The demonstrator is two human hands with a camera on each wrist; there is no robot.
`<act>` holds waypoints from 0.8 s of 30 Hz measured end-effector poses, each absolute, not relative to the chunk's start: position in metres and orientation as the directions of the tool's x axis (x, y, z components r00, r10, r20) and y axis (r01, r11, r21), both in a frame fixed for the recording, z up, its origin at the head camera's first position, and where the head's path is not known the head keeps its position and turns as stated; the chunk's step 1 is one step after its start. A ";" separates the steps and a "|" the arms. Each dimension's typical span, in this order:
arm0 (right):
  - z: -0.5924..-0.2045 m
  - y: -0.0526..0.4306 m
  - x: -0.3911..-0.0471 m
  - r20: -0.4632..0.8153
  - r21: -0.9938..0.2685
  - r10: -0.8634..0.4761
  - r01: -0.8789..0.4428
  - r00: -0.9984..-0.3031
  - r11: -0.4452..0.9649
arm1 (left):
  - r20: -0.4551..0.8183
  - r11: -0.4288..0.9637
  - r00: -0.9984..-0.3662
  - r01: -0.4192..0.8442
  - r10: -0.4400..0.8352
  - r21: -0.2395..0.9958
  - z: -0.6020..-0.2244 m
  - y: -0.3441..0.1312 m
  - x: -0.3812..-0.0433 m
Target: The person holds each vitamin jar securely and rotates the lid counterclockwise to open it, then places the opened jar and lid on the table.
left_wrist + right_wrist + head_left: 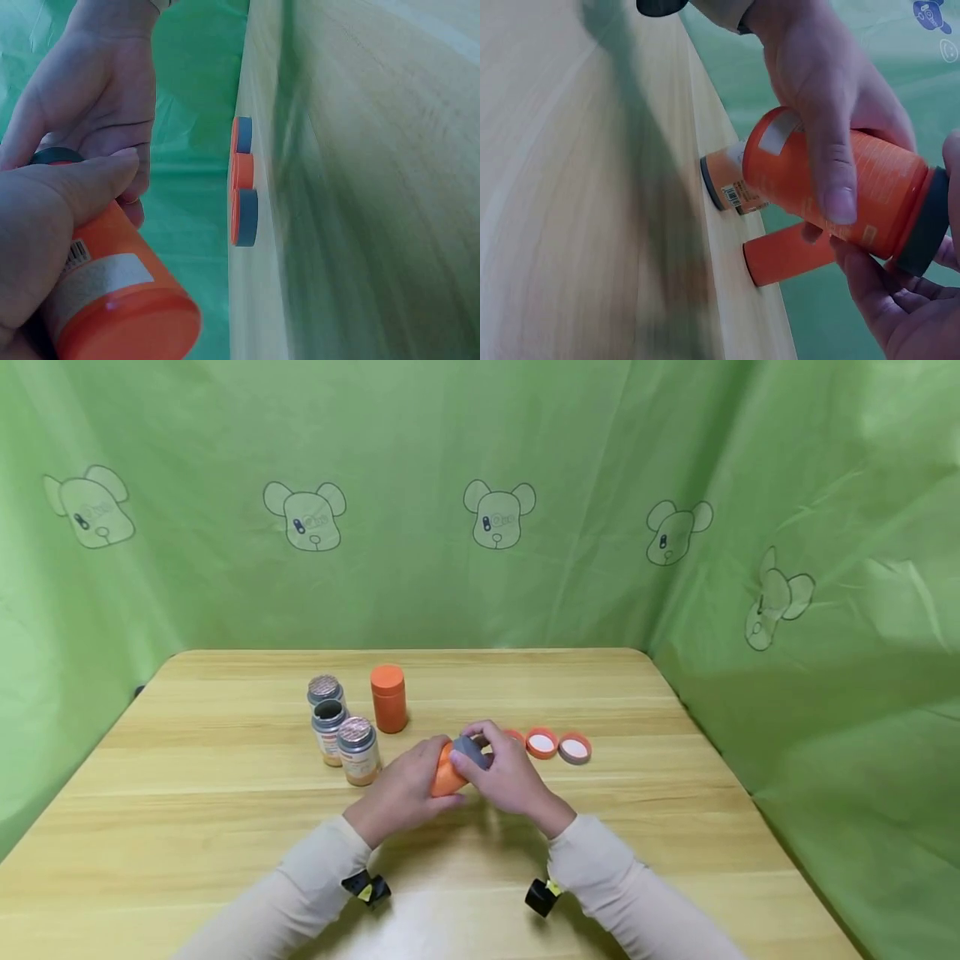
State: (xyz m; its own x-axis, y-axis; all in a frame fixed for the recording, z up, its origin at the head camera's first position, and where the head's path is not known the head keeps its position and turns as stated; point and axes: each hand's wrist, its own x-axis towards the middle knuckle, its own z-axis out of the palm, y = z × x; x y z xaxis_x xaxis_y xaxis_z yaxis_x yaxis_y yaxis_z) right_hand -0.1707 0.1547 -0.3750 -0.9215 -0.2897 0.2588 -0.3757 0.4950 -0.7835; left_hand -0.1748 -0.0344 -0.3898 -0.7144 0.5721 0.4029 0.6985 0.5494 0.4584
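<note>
Tilted over the middle of the table is an orange bottle [832, 184] with a dark grey lid [471, 752] on its top. My left hand [405, 787] grips the bottle's body, its thumb [838, 184] lying along the printed side. The fingers and thumb of my right hand [510, 772] pinch the rim of the lid. A white label [105, 283] and a barcode show near the bottle's base in the left wrist view. Part of the lid is hidden behind the fingers there.
Left of the hands stand several lidless jars [358, 756], some foil-sealed and one with a dark open mouth. A closed orange bottle [389, 700] stands behind. Upturned lids, among them an orange one [542, 743] and a grey one [575, 748], lie in a row at right.
</note>
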 end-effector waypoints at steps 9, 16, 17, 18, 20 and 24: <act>-0.382 0.157 -0.174 0.159 -0.724 -0.387 -0.374 -0.908 0.579 | 0.353 0.641 -0.744 0.668 0.568 0.377 -0.387 -0.031 -0.174; -0.387 0.153 -0.176 0.139 -0.699 -0.317 -0.319 -0.938 0.640 | 0.342 0.686 -0.729 0.680 0.593 0.261 -0.387 -0.024 -0.174; -0.387 0.153 -0.176 0.137 -0.702 -0.305 -0.310 -0.943 0.641 | 0.340 0.688 -0.730 0.679 0.593 0.258 -0.387 -0.023 -0.174; -0.388 0.152 -0.176 0.136 -0.703 -0.294 -0.301 -0.946 0.644 | 0.337 0.690 -0.732 0.677 0.592 0.257 -0.387 -0.023 -0.174; -0.389 0.152 -0.177 0.137 -0.707 -0.279 -0.291 -0.950 0.644 | 0.330 0.693 -0.737 0.672 0.590 0.262 -0.386 -0.023 -0.175; -0.391 0.151 -0.178 0.143 -0.716 -0.276 -0.292 -0.950 0.634 | 0.319 0.690 -0.744 0.666 0.587 0.283 -0.384 -0.025 -0.176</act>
State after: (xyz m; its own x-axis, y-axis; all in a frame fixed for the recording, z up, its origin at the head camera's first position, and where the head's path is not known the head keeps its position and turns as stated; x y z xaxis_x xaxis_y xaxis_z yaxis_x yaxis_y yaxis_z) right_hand -0.1778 0.1509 -0.3907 -0.9504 -0.2762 0.1434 -0.2922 0.6337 -0.7163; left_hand -0.1762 -0.0251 -0.3840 -0.7441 0.5869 0.3192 0.6659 0.6904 0.2828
